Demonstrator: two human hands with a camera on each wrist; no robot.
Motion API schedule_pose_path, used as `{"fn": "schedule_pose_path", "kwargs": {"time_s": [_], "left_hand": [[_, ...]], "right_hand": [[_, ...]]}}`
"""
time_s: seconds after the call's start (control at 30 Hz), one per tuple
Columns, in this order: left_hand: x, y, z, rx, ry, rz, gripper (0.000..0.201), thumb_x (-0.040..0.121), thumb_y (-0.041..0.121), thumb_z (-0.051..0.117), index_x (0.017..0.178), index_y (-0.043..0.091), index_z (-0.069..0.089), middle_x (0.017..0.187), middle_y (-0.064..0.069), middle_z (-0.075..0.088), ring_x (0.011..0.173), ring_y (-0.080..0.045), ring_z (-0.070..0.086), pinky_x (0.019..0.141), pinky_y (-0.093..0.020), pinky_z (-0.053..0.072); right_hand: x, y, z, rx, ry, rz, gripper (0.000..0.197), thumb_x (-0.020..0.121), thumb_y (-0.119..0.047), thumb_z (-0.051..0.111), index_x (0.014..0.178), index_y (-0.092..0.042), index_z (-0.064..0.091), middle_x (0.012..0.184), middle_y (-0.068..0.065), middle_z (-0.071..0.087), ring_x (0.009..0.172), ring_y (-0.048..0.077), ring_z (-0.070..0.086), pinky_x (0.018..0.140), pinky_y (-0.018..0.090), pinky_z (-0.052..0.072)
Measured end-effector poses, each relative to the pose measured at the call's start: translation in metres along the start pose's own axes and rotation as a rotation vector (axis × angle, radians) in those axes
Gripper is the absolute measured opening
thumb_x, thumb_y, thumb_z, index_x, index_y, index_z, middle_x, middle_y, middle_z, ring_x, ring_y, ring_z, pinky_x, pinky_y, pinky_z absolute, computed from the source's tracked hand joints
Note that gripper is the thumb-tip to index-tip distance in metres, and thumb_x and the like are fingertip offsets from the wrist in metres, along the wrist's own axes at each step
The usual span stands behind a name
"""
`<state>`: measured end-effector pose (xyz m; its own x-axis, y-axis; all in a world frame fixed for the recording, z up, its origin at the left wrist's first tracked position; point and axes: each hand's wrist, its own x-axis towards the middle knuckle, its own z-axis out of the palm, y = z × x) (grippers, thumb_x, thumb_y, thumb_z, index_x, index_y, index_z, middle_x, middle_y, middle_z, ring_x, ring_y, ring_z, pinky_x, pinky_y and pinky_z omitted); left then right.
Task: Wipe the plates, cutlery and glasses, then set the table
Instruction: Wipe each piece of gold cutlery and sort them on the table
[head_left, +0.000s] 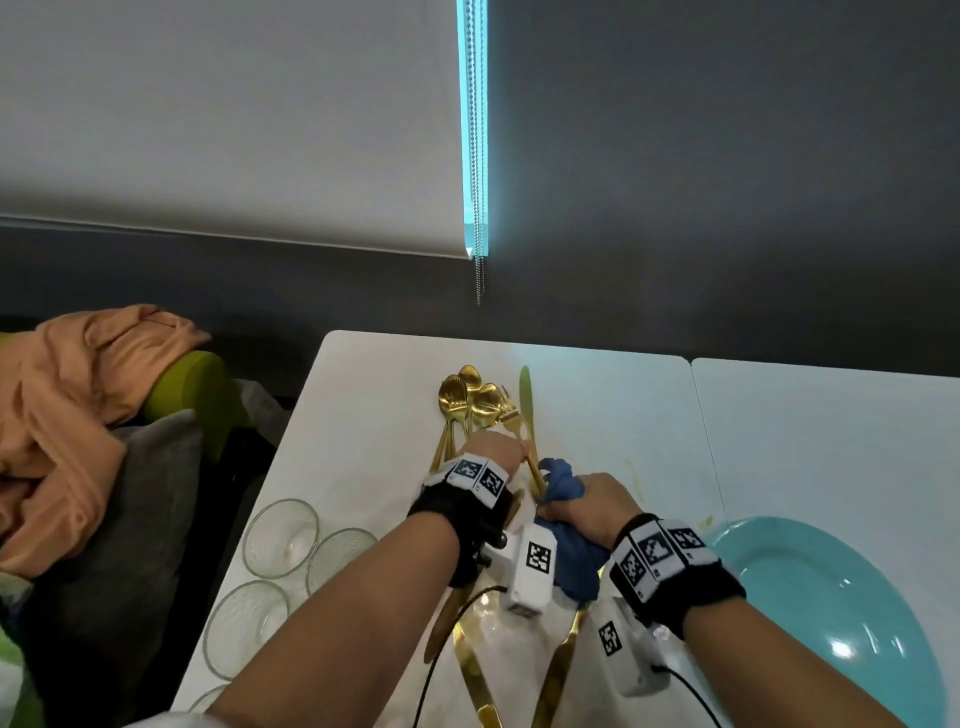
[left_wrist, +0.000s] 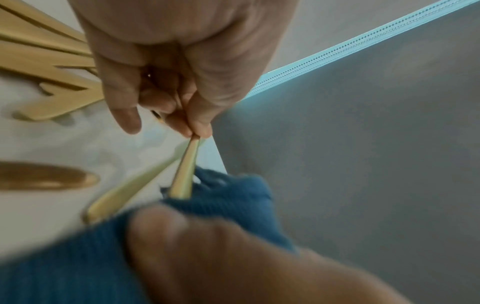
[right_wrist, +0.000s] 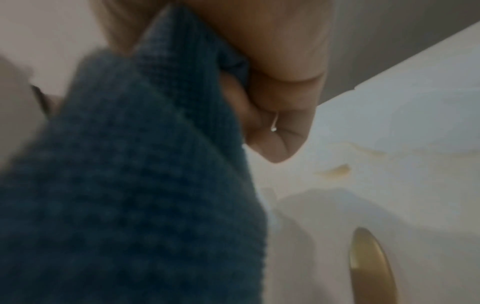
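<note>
Gold fork (head_left: 524, 441) held above white table (head_left: 374, 395), tines pointed away, handle end buried in blue cloth (head_left: 563, 488); cloth bunched, dark blue, ribbed weave; gold spoons (head_left: 467, 400) lay bunched at far side, bowls up, gold knife (head_left: 527, 395) just right of them; more gold knives (head_left: 472, 670) lay at near edge; clear glass bowls (head_left: 283, 535) clustered along table's left edge; teal plate (head_left: 831, 597) sat at right, glossy.

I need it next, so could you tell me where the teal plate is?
In the head view, the teal plate lies on the white table at lower right, just right of the right hand.
</note>
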<state>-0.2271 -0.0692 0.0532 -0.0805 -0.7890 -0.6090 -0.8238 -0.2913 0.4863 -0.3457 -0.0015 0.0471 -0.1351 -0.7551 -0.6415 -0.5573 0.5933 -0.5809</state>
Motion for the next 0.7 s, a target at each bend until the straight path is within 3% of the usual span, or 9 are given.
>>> {"fn": "schedule_pose_path", "kwargs": {"time_s": [0.07, 0.17, 0.23, 0.33, 0.43, 0.5, 0.6, 0.7], "left_hand": [[0.023, -0.009, -0.002, 0.051, 0.043, -0.016, 0.042, 0.099, 0.014, 0.039, 0.14, 0.007, 0.034, 0.139, -0.015, 0.046, 0.126, -0.031, 0.047, 0.1, -0.037, 0.041], [0.041, -0.022, -0.008, 0.071, 0.137, -0.065, 0.039, 0.096, 0.013, 0.042, 0.134, 0.009, 0.045, 0.135, -0.014, 0.05, 0.123, -0.033, 0.05, 0.102, -0.037, 0.043], [0.047, -0.026, -0.013, 0.093, 0.155, -0.059, 0.033, 0.093, 0.012, 0.045, 0.125, 0.013, 0.054, 0.128, -0.009, 0.056, 0.118, -0.028, 0.054, 0.099, -0.033, 0.045], [0.048, -0.03, -0.019, 0.306, 0.213, -0.016, 0.019, 0.094, 0.009, 0.042, 0.098, 0.015, 0.059, 0.119, -0.009, 0.062, 0.11, -0.027, 0.059, 0.089, -0.029, 0.046], [0.06, -0.034, -0.017, 0.379, 0.274, -0.057, 0.02, 0.092, 0.013, 0.048, 0.102, 0.006, 0.063, 0.116, -0.014, 0.064, 0.107, -0.031, 0.061, 0.086, -0.033, 0.049], [0.061, -0.033, -0.013, 0.277, 0.314, -0.073, 0.022, 0.091, 0.017, 0.049, 0.104, 0.005, 0.063, 0.115, -0.015, 0.064, 0.106, -0.032, 0.061, 0.088, -0.036, 0.05], [0.031, -0.021, 0.002, 0.119, 0.262, 0.019, 0.028, 0.087, 0.028, 0.062, 0.109, 0.01, 0.062, 0.113, -0.012, 0.065, 0.103, -0.031, 0.062, 0.09, -0.035, 0.051], [-0.008, -0.019, 0.039, 0.149, 0.103, 0.063, 0.033, 0.084, 0.033, 0.064, 0.11, 0.015, 0.06, 0.11, -0.007, 0.066, 0.102, -0.024, 0.062, 0.084, -0.028, 0.051]], "right_hand": [[-0.001, -0.001, -0.007, -0.069, 0.027, 0.0, 0.029, 0.078, -0.026, 0.07, 0.101, -0.008, 0.069, 0.107, 0.013, 0.068, 0.101, 0.027, 0.061, 0.085, 0.029, 0.047], [-0.006, 0.009, -0.019, -0.085, 0.066, 0.012, 0.029, 0.078, -0.028, 0.07, 0.1, -0.009, 0.068, 0.107, 0.012, 0.068, 0.102, 0.025, 0.061, 0.085, 0.028, 0.047], [-0.011, 0.021, -0.027, -0.062, 0.101, 0.028, 0.027, 0.077, -0.028, 0.071, 0.097, -0.01, 0.069, 0.104, 0.01, 0.069, 0.1, 0.024, 0.061, 0.084, 0.028, 0.047], [-0.018, 0.04, -0.038, -0.023, 0.146, 0.053, 0.017, 0.075, -0.027, 0.073, 0.087, -0.016, 0.069, 0.098, 0.007, 0.069, 0.098, 0.023, 0.062, 0.084, 0.029, 0.048], [-0.028, 0.056, -0.048, 0.012, 0.187, 0.062, 0.014, 0.074, -0.027, 0.073, 0.068, -0.023, 0.061, 0.088, 0.005, 0.067, 0.092, 0.023, 0.062, 0.082, 0.03, 0.049], [-0.035, 0.065, -0.053, 0.04, 0.188, 0.068, 0.018, 0.075, -0.026, 0.072, 0.063, -0.025, 0.059, 0.083, 0.004, 0.066, 0.084, 0.021, 0.061, 0.073, 0.027, 0.049], [-0.044, 0.077, -0.056, 0.076, 0.192, 0.069, 0.017, 0.076, -0.025, 0.072, 0.064, -0.023, 0.061, 0.081, 0.004, 0.067, 0.082, 0.02, 0.061, 0.07, 0.025, 0.045], [-0.05, 0.086, -0.055, 0.089, 0.178, 0.065, 0.018, 0.076, -0.023, 0.073, 0.063, -0.023, 0.061, 0.078, 0.003, 0.066, 0.082, 0.019, 0.061, 0.072, 0.025, 0.043]]}}
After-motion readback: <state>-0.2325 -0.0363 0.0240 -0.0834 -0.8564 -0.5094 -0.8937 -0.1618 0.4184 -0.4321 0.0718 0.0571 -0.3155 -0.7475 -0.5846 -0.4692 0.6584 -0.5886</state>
